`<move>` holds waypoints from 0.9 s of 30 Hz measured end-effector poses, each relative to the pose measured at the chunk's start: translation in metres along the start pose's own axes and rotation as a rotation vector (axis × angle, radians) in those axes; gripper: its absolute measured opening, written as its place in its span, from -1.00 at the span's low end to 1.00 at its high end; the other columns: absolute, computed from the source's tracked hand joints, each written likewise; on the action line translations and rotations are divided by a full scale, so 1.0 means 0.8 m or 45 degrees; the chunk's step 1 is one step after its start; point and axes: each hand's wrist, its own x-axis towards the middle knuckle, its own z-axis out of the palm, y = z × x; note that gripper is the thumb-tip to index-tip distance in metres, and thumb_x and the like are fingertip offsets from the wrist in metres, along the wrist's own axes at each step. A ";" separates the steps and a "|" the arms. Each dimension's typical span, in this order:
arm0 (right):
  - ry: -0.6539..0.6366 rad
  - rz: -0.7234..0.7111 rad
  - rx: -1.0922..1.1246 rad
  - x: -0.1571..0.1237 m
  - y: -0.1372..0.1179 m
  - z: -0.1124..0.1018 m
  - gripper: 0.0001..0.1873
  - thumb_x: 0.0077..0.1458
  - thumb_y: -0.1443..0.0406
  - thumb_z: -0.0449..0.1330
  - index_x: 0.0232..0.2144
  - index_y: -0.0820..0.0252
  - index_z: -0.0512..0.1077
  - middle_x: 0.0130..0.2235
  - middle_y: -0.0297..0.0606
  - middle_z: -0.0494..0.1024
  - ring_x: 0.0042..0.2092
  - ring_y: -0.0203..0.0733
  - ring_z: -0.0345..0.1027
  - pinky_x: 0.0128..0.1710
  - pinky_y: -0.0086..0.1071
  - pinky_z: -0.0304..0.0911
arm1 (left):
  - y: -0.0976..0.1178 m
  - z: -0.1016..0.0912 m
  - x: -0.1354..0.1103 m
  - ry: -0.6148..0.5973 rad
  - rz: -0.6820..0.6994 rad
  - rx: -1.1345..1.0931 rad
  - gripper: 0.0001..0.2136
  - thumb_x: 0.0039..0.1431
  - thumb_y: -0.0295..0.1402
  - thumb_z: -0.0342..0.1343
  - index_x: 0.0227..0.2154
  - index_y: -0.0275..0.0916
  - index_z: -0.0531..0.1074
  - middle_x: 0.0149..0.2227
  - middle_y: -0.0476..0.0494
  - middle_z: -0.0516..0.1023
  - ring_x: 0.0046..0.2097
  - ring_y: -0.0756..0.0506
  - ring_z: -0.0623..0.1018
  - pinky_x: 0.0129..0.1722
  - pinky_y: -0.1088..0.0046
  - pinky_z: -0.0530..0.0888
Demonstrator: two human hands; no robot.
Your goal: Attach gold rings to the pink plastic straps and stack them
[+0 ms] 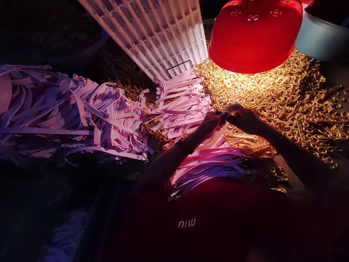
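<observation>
My left hand point(214, 120) and my right hand point(240, 117) meet fingertip to fingertip under the lamp, both closed. Whatever they pinch between them is too dark and small to make out. Just left of the left hand lies a spread of pink straps point(182, 105). Beyond and around the right hand is a heap of gold-coloured rings point(253, 89). Below the hands, close to my body, rests a bundle of pink straps point(209, 163), with gold pieces along its right end.
A red lampshade point(253, 40) hangs low beyond the hands. Behind the straps leans a pale ribbed panel point(160, 34). At left is a large pile of pink straps point(95, 116). A light blue container point(317, 36) stands at the back right. The lower left is dark.
</observation>
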 end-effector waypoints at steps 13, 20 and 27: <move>-0.018 -0.059 -0.305 -0.142 -0.050 0.026 -0.59 0.23 0.04 0.14 -0.05 0.23 0.36 -0.42 -0.19 0.45 -0.45 -0.24 0.21 -0.41 -0.39 -0.08 | -0.011 0.007 -0.114 -0.297 0.013 0.097 -0.74 -0.02 -0.31 0.41 -0.58 -0.36 0.48 -0.60 -0.02 0.43 -0.52 0.10 0.34 -0.49 0.57 0.26; -0.182 0.073 -0.034 -0.120 -0.057 0.028 -0.70 0.17 0.07 0.14 -0.36 0.17 0.24 -0.47 -0.32 0.36 -0.50 -0.36 0.05 -0.50 -0.46 -0.04 | -0.022 0.013 -0.114 -0.254 -0.012 -0.065 -0.68 -0.07 -0.24 0.45 -0.59 -0.34 0.44 -0.58 -0.02 0.45 -0.49 0.06 0.41 -0.42 0.53 0.38; -0.296 -0.001 -0.065 -0.100 -0.058 0.024 -0.70 0.18 0.09 0.19 -0.36 0.20 0.30 -0.51 -0.32 0.34 -0.49 -0.36 0.08 -0.48 -0.45 -0.07 | -0.031 0.015 -0.101 -0.201 -0.102 -0.203 -0.61 -0.15 -0.18 0.48 -0.59 -0.32 0.40 -0.62 0.02 0.40 -0.51 0.07 0.41 -0.45 0.55 0.39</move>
